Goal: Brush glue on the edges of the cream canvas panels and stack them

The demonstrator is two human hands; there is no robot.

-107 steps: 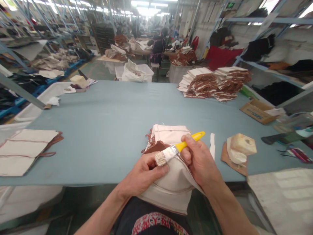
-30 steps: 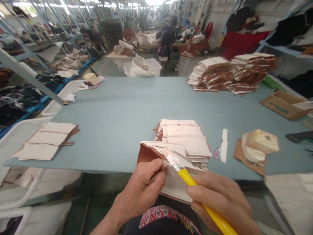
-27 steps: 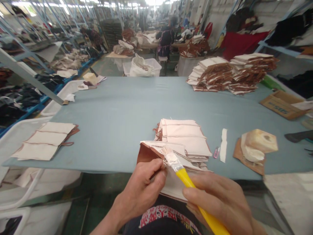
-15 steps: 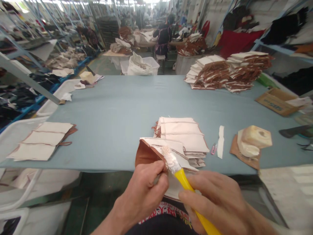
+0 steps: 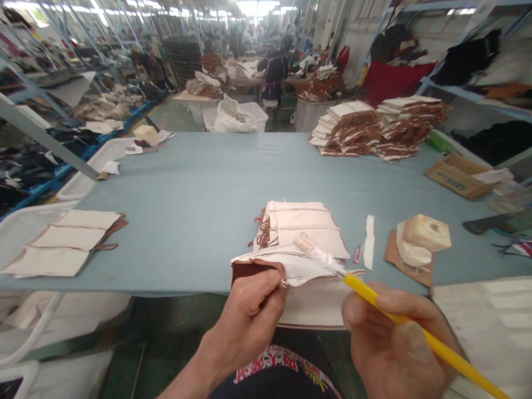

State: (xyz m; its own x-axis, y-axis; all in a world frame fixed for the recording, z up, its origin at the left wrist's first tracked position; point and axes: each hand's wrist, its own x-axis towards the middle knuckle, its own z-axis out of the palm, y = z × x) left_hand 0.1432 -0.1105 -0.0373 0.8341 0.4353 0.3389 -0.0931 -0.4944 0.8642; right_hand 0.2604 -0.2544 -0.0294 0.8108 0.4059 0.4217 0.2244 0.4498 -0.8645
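Head: fabric [image 5: 300, 267] in left grip [image 5: 249, 310], under brush [image 5: 322, 256].

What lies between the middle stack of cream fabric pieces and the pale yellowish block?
In the head view, a narrow white strip and a small pink clip lie there.

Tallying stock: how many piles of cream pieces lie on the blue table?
4: a fanned pile near left, one stack just beyond the left hand, two tall stacks side by side far right. Others may be hidden.
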